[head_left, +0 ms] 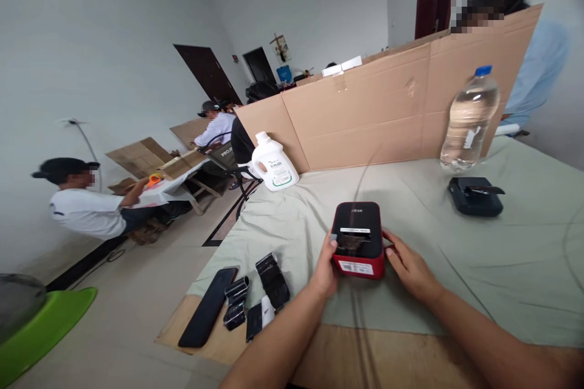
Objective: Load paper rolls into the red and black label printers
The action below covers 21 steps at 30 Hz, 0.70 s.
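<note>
A small red device with a black top (358, 237) sits on the pale green cloth (410, 206) near the table's front edge. My left hand (326, 267) grips its left side, the thumb resting on the black top. My right hand (410, 267) holds the right side, fingers curled against the red casing. A slot with a white strip shows on the top face.
A black phone (207, 307) and black film rolls (274, 282) lie front left. A second black device (475, 196), a water bottle (469, 121) and a white detergent jug (274, 163) stand before a cardboard wall (387, 109). Other people sit at left; another person stands behind the cardboard.
</note>
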{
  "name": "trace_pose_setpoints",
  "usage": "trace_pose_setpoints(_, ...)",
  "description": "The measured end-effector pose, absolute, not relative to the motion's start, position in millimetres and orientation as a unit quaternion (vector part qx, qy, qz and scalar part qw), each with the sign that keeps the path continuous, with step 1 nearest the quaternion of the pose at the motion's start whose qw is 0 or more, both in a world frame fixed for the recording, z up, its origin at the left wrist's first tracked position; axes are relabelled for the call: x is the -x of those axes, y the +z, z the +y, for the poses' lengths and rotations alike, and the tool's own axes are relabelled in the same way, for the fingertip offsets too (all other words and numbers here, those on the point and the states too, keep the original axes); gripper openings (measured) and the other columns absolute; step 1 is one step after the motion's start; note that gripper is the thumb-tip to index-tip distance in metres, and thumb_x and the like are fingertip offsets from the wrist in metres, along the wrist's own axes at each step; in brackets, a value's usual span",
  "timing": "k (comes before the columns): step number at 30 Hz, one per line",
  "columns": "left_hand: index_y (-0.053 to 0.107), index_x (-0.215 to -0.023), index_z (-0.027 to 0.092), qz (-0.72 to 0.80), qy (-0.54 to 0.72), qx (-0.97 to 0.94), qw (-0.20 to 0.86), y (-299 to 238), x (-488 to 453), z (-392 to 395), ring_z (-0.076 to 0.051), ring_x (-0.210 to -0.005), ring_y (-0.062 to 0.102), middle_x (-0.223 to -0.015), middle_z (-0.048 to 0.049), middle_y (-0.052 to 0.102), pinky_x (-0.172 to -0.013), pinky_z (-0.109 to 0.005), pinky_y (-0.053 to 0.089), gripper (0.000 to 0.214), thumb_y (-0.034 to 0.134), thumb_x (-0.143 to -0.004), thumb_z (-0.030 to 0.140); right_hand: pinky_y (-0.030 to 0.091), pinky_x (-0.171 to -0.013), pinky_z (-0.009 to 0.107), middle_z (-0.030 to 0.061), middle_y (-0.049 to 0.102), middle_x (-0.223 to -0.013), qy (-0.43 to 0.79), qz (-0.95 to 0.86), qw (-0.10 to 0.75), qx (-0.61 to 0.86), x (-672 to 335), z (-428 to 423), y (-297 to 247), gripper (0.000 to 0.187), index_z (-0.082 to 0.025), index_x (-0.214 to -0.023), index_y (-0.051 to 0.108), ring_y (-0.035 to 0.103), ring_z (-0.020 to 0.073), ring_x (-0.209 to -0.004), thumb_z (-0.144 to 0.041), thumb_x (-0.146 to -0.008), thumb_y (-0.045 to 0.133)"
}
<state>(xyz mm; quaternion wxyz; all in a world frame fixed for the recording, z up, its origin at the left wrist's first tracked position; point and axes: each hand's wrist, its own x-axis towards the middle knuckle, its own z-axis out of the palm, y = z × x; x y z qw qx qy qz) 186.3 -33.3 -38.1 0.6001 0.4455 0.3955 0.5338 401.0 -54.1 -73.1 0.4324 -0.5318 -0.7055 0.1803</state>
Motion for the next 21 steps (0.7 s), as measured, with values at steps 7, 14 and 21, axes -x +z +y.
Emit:
trace_pose_setpoints(7, 0.062, -0.1, 0.018, 0.514, 0.602, -0.263, 0.552, 8.2, -115.1, 69.1, -0.024, -0.08, 0.067, -0.085, -0.0047, 0.071, -0.077, -0.043, 0.053, 0.036, 0.043, -0.084, 0.044, 0.051, -0.091, 0.046, 0.0128, 0.066, -0.115, 0.134, -0.778, 0.368, 0.491, -395.9, -53.0, -78.1, 0.04, -0.02, -0.126, 0.056, 0.062, 0.0253, -0.107, -0.032, -0.088, 0.049)
trace_pose_setpoints(14, 0.06, -0.105, 0.016, 0.586, 0.631, -0.214, 0.461, 24.3, -51.6, 130.6, -0.028, -0.087, 0.066, -0.085, -0.0078, 0.068, -0.08, -0.048, 0.052, 0.04, 0.045, -0.084, 0.046, 0.051, -0.09, 0.044, 0.0113, 0.066, -0.113, 0.125, -0.792, 0.345, 0.488, -395.2, -53.9, -73.2, 0.036, -0.022, -0.122, 0.057, 0.061, 0.0243, -0.106, -0.03, -0.088, 0.05)
trace_pose_setpoints(21, 0.059, -0.106, 0.009, 0.61, 0.659, -0.271, 0.346, 16.3, -25.2, 134.3, -0.03, -0.097, 0.063, -0.09, -0.0123, 0.067, -0.087, -0.048, 0.049, 0.045, 0.031, -0.09, 0.041, 0.048, -0.094, 0.044, 0.0102, 0.065, -0.116, 0.127, -0.795, 0.323, 0.497, -394.4, -54.6, -71.8, 0.036, -0.022, -0.122, 0.056, 0.058, 0.0233, -0.109, -0.027, -0.087, 0.051)
